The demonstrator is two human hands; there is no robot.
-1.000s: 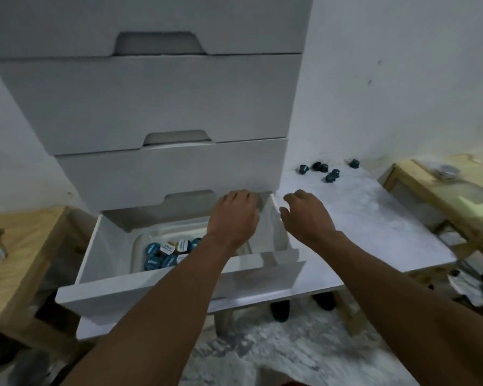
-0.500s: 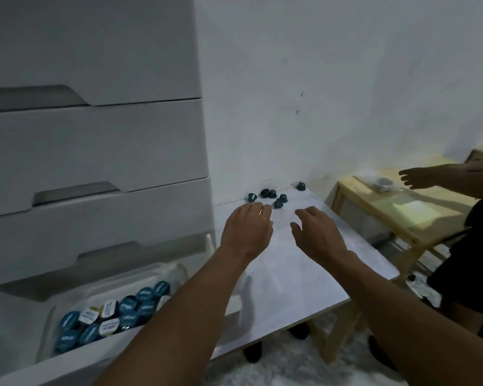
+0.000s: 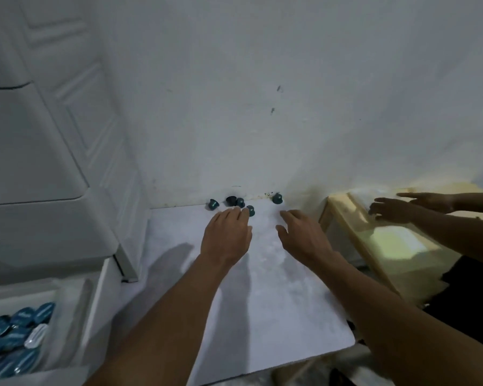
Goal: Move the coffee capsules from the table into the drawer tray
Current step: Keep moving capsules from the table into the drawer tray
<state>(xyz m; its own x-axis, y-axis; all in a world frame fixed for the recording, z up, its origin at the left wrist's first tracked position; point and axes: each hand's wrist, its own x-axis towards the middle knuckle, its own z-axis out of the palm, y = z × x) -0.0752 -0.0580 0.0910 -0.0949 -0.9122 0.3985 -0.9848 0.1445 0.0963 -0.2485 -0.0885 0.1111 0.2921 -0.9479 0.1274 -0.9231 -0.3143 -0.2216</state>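
Observation:
Several dark teal coffee capsules [image 3: 240, 203] lie at the far edge of the white table [image 3: 262, 302], against the wall. One more capsule [image 3: 277, 198] sits apart to their right. My left hand [image 3: 226, 236] reaches over the table with straight fingers, its fingertips just short of the capsule cluster. My right hand [image 3: 301, 235] hovers beside it, fingers spread, holding nothing. At the bottom left the open drawer [image 3: 95, 296] holds a clear tray [image 3: 59, 296] with several blue-lidded capsules [image 3: 14, 338].
A white drawer cabinet [image 3: 39, 162] stands left of the table. To the right is a wooden side table [image 3: 346, 218], where another person's hands [image 3: 393, 208] reach over some items. A white wall backs the table.
My view swung right from the drawer to the table. Both my hands moved away from the drawer and forward toward the capsules by the wall.

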